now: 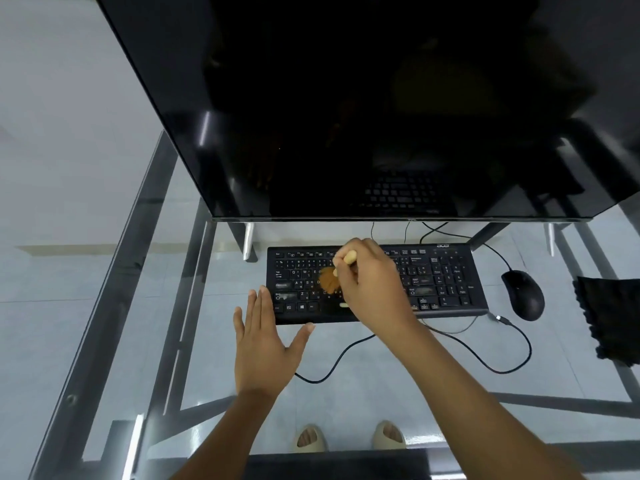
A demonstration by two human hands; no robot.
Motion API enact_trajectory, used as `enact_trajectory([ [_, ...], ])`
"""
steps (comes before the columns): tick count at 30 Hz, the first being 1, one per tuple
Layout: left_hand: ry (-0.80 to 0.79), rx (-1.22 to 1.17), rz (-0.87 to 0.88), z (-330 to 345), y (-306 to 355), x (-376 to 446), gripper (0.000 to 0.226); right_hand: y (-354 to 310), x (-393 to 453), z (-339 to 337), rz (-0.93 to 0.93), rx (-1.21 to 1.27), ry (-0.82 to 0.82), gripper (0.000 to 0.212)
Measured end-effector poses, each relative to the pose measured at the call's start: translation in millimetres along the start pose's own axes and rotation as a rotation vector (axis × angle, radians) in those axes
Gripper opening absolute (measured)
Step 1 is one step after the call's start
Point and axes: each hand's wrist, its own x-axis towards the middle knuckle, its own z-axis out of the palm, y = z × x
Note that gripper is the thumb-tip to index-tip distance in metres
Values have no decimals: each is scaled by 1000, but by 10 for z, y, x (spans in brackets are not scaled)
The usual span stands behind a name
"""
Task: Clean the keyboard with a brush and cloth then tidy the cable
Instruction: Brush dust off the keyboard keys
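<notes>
A black keyboard (pixel 443 282) lies on the glass desk below the monitor. My right hand (pixel 370 282) is closed around a small brush (pixel 329 280) with a pale wooden handle; its brown bristles press on the keys in the keyboard's left half. My left hand (pixel 263 344) lies flat with fingers spread at the keyboard's front left corner, fingertips touching its edge. The keyboard's black cable (pixel 498 367) loops loosely across the glass in front, ending in a USB plug (pixel 502 319). A dark cloth (pixel 609 317) sits at the right edge.
A large dark monitor (pixel 346 109) on silver feet stands right behind the keyboard. A black mouse (pixel 524 294) lies right of the keyboard with its cable running back. The glass desk (pixel 104 271) has a metal frame beneath; sandalled feet show through it.
</notes>
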Motion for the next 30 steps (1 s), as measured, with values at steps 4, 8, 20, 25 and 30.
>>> enact_trajectory([
  [4,-15,-46,-22,-24,-17,0,103,-236,-151,155,78,283,-206,7],
  [8,-5,-66,-27,-36,-6,-10,103,-103,-87,123,108,129,-136,9],
  [20,19,-15,98,-89,52,-43,89,259,335,-316,220,268,60,8],
  [25,15,47,261,-107,354,102,89,328,354,-249,192,127,1,8],
  [30,-61,115,310,-8,604,346,100,399,322,-353,314,335,-149,8],
])
